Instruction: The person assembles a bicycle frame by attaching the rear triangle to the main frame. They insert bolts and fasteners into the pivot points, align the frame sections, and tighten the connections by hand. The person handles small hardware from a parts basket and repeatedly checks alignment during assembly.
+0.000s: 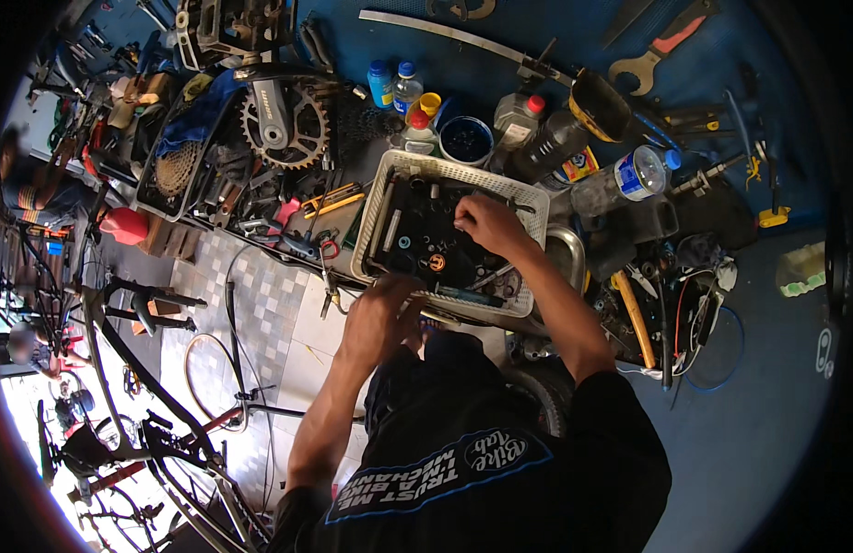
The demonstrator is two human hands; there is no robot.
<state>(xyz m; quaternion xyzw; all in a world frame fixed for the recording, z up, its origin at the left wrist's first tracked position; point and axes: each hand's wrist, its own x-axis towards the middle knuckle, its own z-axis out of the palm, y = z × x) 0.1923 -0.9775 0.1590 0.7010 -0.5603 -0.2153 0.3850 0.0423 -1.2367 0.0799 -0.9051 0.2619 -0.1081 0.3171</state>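
Head camera, looking down on a cluttered bicycle workbench. At the centre sits a white slotted plastic basket [382, 194], filled with small dark metal parts, bolts and rings. The person's right hand [486, 224] reaches into the basket's far side, fingers curled down among the parts; whether they pinch anything cannot be told. The left hand [380, 309] rests at the basket's near rim, fingers bent narrow and touching the edge, with any held piece hidden under the hand.

Around the basket: to its left, a silver toothed chainring with crank arm [281, 120] lies on a dark tray, and pliers with yellow and red handles [330, 207] lie just beside the basket. Behind it stand a round blue tub [465, 141], a small blue-capped bottle [380, 83], a clear bottle with a red cap [520, 118] and a plastic water bottle lying on its side [620, 182]. To the right, a wooden-handled hammer [635, 318] lies near tangled cables. A long metal ruler [445, 37] and an open-end spanner [640, 69] hang on the blue wall. At lower left, a black bicycle frame [146, 387] stands on the tiled floor.
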